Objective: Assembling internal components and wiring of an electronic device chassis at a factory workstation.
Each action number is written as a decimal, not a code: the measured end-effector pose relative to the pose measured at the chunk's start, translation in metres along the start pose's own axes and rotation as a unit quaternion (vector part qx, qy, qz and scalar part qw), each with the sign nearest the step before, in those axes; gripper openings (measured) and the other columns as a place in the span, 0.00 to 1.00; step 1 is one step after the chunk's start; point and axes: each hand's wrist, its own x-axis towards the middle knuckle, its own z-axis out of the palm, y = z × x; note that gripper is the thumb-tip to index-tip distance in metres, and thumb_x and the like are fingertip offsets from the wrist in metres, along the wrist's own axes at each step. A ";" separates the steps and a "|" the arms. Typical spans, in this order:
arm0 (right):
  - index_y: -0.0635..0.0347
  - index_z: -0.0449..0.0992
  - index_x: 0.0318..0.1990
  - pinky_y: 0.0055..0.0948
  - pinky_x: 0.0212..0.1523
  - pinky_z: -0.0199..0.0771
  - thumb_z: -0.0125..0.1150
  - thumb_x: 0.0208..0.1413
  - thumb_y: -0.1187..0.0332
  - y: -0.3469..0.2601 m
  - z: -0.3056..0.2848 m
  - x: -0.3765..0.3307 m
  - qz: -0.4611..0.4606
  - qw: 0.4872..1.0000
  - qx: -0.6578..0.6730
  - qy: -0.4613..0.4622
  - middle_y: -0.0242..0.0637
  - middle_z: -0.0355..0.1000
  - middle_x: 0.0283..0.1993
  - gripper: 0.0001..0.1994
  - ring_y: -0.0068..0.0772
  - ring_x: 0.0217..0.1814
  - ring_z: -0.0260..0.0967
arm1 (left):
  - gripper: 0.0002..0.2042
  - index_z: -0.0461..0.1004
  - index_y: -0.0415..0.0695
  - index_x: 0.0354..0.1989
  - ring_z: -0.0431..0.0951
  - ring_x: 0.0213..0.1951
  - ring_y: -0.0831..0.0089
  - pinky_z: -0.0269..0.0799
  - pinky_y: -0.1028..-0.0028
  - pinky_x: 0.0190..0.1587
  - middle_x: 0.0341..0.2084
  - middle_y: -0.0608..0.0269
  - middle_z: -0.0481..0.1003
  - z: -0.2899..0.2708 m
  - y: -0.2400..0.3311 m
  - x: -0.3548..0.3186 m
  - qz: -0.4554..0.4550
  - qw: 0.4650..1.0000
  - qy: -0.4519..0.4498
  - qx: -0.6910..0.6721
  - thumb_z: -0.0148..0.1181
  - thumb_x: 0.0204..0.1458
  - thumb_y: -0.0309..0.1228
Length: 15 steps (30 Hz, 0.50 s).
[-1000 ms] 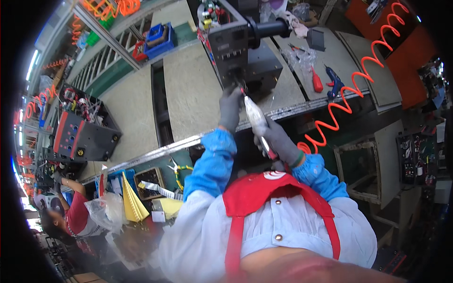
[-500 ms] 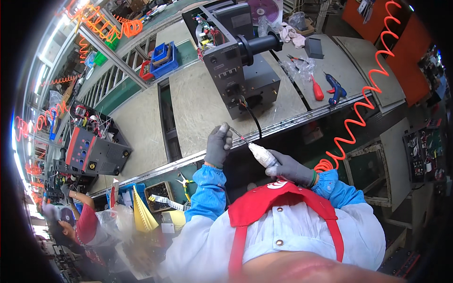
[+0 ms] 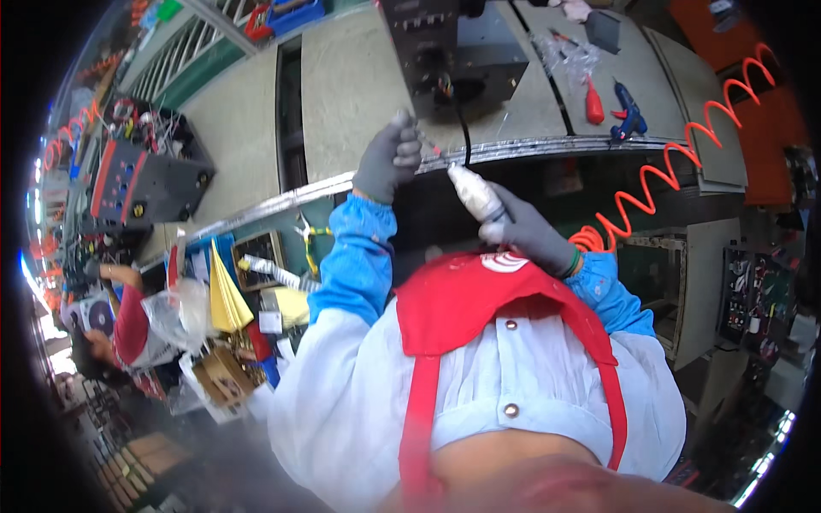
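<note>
A red apron (image 3: 479, 299) over a white shirt with blue sleeve covers is seen nearest the camera. Just above the apron bib, the right hand (image 3: 526, 231), in a grey glove, is closed around a white tube-shaped tool (image 3: 473, 192), whose tip is pointed up toward the metal edge of the workbench (image 3: 342, 94). The left hand (image 3: 386, 158), also grey-gloved, is raised to that edge with fingers curled together; a thin wire-like piece appears pinched at the fingertips, though this cannot be told for certain. A black cable (image 3: 464, 137) is seen hanging between the two hands from a dark grey machine box (image 3: 457, 51) standing on the bench just beyond. Further right on the bench, a red-handled screwdriver (image 3: 594, 103) and a blue glue gun (image 3: 629, 115) are laid side by side. A coiled orange air hose (image 3: 684, 162) is draped over the bench's right end. Well to the left, a second machine with red trim (image 3: 141, 179) is noted, with another person in a red sleeve (image 3: 128, 321) below it.
</note>
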 end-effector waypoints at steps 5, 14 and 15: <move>0.63 0.55 0.68 0.22 0.50 0.65 0.63 0.41 0.60 0.009 -0.008 0.007 -0.033 0.994 -0.098 0.029 0.34 0.65 0.55 0.43 0.22 0.49 0.64 | 0.13 0.66 0.47 0.30 0.52 0.13 0.87 0.47 0.87 0.10 0.16 0.75 0.60 0.002 -0.002 0.002 -0.016 0.995 -0.013 -0.098 0.51 0.63 0.41; 0.62 0.58 0.66 0.26 0.54 0.62 0.63 0.44 0.64 0.001 -0.009 0.008 -0.016 0.995 -0.100 0.024 0.35 0.66 0.52 0.39 0.25 0.51 0.63 | 0.13 0.68 0.46 0.31 0.56 0.13 0.87 0.50 0.86 0.11 0.16 0.74 0.63 0.018 -0.011 -0.001 0.061 0.995 0.062 0.038 0.57 0.59 0.42; 0.62 0.58 0.66 0.25 0.52 0.64 0.63 0.44 0.64 0.001 -0.009 0.009 -0.013 0.995 -0.091 0.023 0.34 0.66 0.51 0.39 0.24 0.49 0.63 | 0.13 0.68 0.46 0.31 0.57 0.13 0.87 0.50 0.86 0.11 0.16 0.74 0.63 0.019 -0.011 -0.001 0.085 0.991 0.070 0.077 0.58 0.59 0.43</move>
